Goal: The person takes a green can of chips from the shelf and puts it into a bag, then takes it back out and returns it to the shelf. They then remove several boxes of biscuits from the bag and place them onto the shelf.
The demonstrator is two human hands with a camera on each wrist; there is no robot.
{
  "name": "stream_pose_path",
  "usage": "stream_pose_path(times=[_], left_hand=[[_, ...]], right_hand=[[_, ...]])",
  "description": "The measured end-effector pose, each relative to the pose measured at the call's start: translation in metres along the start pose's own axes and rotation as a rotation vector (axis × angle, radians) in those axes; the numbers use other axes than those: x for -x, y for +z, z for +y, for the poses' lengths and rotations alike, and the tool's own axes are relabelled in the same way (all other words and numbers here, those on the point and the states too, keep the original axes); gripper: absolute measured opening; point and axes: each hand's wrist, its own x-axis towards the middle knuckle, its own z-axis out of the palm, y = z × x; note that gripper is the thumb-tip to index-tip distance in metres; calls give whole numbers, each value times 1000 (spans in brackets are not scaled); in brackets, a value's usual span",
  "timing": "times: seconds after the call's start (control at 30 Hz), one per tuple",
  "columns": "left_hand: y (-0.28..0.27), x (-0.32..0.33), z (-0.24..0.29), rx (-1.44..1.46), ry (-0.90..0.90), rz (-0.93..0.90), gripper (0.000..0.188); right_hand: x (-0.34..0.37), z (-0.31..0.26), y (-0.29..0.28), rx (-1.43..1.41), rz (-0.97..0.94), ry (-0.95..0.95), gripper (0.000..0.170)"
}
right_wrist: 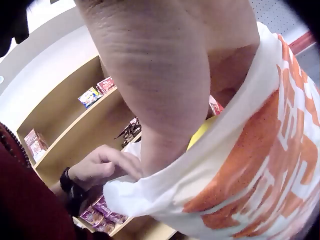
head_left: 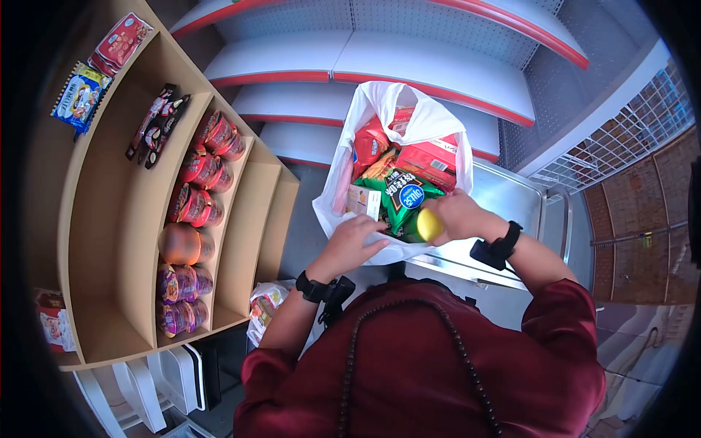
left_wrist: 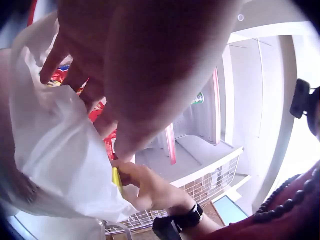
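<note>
A white plastic bag (head_left: 336, 182), printed orange on its outer side, stands wide-mouthed in front of me, full of packaged snacks. My right hand (head_left: 458, 217) reaches into its near right side and grips a green canister with a yellow lid (head_left: 429, 225). My left hand (head_left: 352, 247) lies at the near left rim, fingers spread and reaching inside, their tips partly hidden by the plastic in the left wrist view. Between the hands lies a green snack bag (head_left: 406, 196), with a white carton (head_left: 364, 201) to its left. Red boxes (head_left: 429, 162) and a red packet (head_left: 370, 146) sit farther back.
A metal surface (head_left: 504, 219) extends right of the bag. White shelves with red edges (head_left: 431, 62) rise behind it. At left, a wooden shelf unit (head_left: 109, 219) holds cup noodles (head_left: 196, 204) and snack packets (head_left: 80, 95). Another filled plastic bag (head_left: 266, 310) stands low beside it.
</note>
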Motion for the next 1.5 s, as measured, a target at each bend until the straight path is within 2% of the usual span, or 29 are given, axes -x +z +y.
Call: stream_pose_path(times=[0.03, 0.07, 0.1, 0.13, 0.17, 0.23, 0.27, 0.3, 0.37, 0.4, 0.43, 0.5, 0.57, 0.63, 0.67, 0.7, 0.77, 0.8, 0.83, 0.93, 1.03, 1.07, 1.13, 1.17, 1.2, 1.23, 1.27, 1.37, 1.5], left_hand=[[-3, -4, 5, 0, -12, 56, 37], [-6, -9, 7, -6, -7, 58, 37], [-9, -14, 9, 32, 19, 85, 47], [-13, -20, 13, 68, 49, 112, 58], [-19, -29, 20, 59, 60, 116, 58], [-31, -46, 39, 127, 132, 216, 74], [-31, -53, 34, 129, 61, 243, 78], [-34, -60, 33, 116, 75, 250, 78], [-41, -74, 33, 530, 85, 393, 75], [-47, -79, 33, 731, 72, 332, 68], [-51, -84, 33, 717, 88, 340, 68], [-59, -93, 37, 1442, 50, 227, 64], [-65, -95, 43, 1425, 85, 157, 64], [-69, -98, 51, 1631, 99, 56, 64], [-71, -101, 52, 1578, 77, 53, 68], [-72, -104, 53, 1571, 84, 51, 68], [-71, -112, 51, 1584, 38, 212, 60], [-70, -116, 46, 1599, -1, 252, 59], [-70, -119, 42, 1592, 17, 247, 59], [-73, -128, 34, 1513, -105, 351, 54], [-74, -132, 15, 1355, -180, 438, 49], [-75, -129, 11, 1349, -238, 484, 44], [-82, -120, 11, 1321, -276, 502, 40], [-82, -114, 7, 1338, -275, 507, 39], [-83, -109, 5, 1335, -265, 503, 39], [-83, -104, 2, 1322, -272, 523, 37], [-83, -100, 0, 1309, -280, 544, 36], [-80, -89, -11, 1339, -272, 586, 35], [-80, -77, -24, 1315, -228, 594, 37]], right_hand=[[2, -5, -11, -42, 61, -55, 55], [2, -5, -31, -180, 24, 15, 57], [4, -8, -49, -348, 68, 4, 59], [1, -4, -57, -467, 135, -74, 59], [-3, 2, -66, -581, 205, -157, 60], [-10, 3, -88, -666, 321, -194, 58], [-15, 2, -97, -676, 377, -219, 57], [-20, -2, -103, -665, 391, -229, 57], [-31, -9, -111, -920, 586, -276, 54], [-36, -7, -111, -1079, 511, -356, 55], [-42, -6, -113, -1152, 446, -414, 61], [-49, -14, -111, -1146, 468, -404, 68], [-54, -28, -112, -1261, 463, -475, 71], [-55, -39, -116, -1386, 380, -435, 66], [-59, -38, -117, -1381, 387, -347, 68], [-61, -39, -119, -1376, 393, -354, 68], [-66, -45, -122, -1315, 601, -316, 71], [-67, -48, -122, -1285, 654, -247, 74], [-80, -42, -117, -1249, 681, -284, 74], [-85, -32, -124, -1302, 591, -216, 66], [-97, -15, -146, -1199, 687, -170, 62], [-100, -7, -164, -1257, 710, -194, 60], [-115, 14, -204, -1136, 991, -284, 61], [-124, 30, -228, -967, 1151, -219, 70], [-134, 40, -252, -763, 1369, -236, 71], [-130, 36, -281, -708, 1410, -307, 70], [-136, 45, -303, -567, 1474, -203, 68], [-153, 57, -355, -464, 1571, 28, 62], [-183, 60, -388, -347, 1653, 163, 54]])
